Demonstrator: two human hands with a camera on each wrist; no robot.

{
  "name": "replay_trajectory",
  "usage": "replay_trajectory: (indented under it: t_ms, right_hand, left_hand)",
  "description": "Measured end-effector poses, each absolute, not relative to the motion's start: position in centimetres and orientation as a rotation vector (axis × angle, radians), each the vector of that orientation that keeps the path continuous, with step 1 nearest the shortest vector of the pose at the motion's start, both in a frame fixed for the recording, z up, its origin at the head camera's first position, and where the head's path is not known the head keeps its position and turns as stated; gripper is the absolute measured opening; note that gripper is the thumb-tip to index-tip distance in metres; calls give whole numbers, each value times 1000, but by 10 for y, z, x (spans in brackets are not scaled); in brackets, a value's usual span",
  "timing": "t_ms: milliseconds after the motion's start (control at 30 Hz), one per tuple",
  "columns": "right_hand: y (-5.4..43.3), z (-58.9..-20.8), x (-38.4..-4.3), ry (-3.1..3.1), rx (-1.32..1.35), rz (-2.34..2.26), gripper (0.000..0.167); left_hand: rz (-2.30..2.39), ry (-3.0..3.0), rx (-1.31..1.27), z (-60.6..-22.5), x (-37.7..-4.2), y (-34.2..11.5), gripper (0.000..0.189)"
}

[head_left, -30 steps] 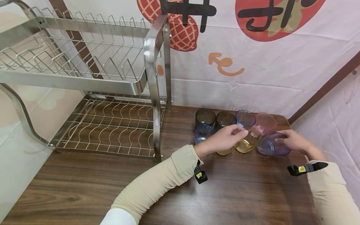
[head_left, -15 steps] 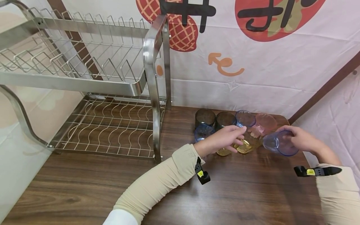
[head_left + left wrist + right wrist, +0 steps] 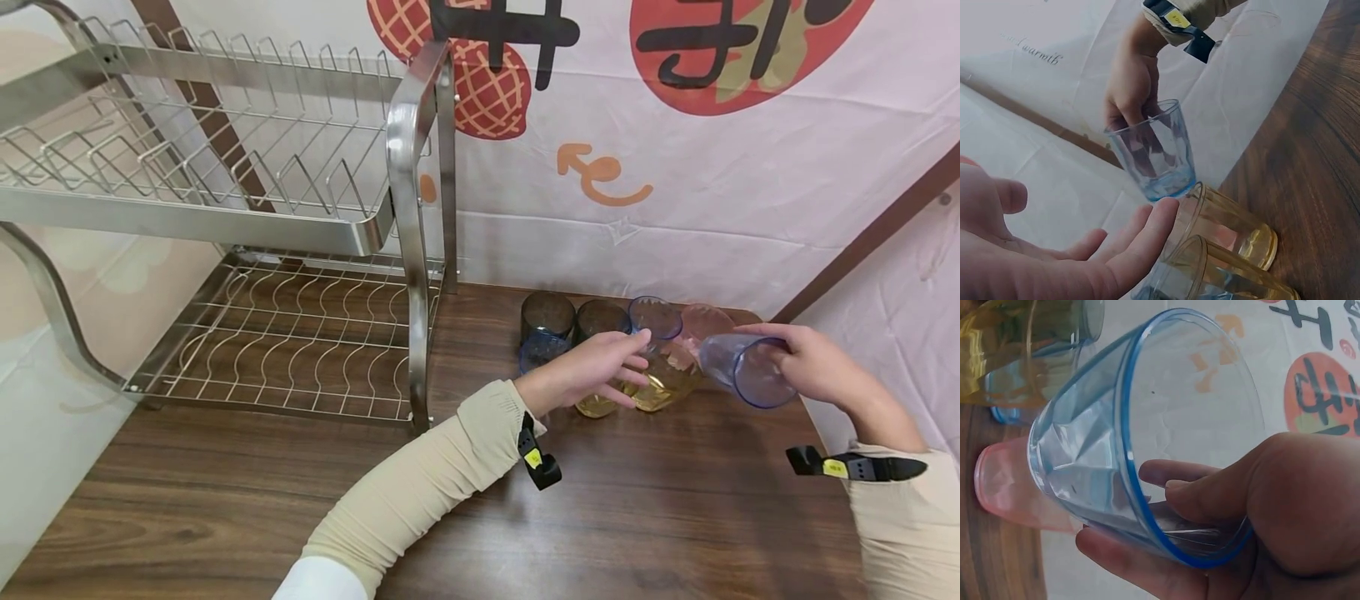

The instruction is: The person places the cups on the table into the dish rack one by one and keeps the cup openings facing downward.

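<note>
My right hand (image 3: 825, 371) grips a clear blue cup (image 3: 720, 358) by its rim, with the thumb inside the mouth and fingers along the outer wall. The cup is tilted, its mouth toward me, raised above the table at the right end of the cup group. My left hand (image 3: 588, 375) holds nothing; its fingers are spread, palm turned toward the right. It hovers close by two yellow cups, the right one (image 3: 662, 392) and the left one (image 3: 597, 407), partly hiding them. A pink cup (image 3: 1022, 487) stands behind the held cup.
Two dark cups (image 3: 547, 312) and a blue cup (image 3: 655, 318) stand at the back by the fabric wall (image 3: 540, 217). Another blue cup (image 3: 538, 350) is partly behind my left wrist. A two-tier metal dish rack (image 3: 285, 229) occupies the left of the wooden table (image 3: 675, 517).
My right hand has lifted the blue cup up and to the right, tilting its mouth toward me. The left hand's fingers have spread apart beside the yellow cups.
</note>
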State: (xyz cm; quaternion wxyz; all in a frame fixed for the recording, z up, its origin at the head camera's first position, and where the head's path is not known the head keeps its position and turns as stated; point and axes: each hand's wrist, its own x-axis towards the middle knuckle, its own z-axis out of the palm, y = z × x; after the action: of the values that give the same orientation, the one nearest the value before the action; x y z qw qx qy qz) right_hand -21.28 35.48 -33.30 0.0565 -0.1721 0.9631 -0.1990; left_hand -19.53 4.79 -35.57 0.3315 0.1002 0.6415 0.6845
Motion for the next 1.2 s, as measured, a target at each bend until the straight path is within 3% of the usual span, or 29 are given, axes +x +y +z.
replay_trajectory:
  t_ms: [367,900,1200]
  right_hand:
    - [337,-317,-204,3124,-598,-577,36]
    - [308,-313,-191,3354,-626,-764,57]
    - [282,-322,-181,3398,-731,-982,60]
  left_hand:
    - [1797,1629,232,-352,-197,50,60]
    - [1847,1560,173,-345,-203,59,61]
    - [1997,1520,132,-341,-209,79,64]
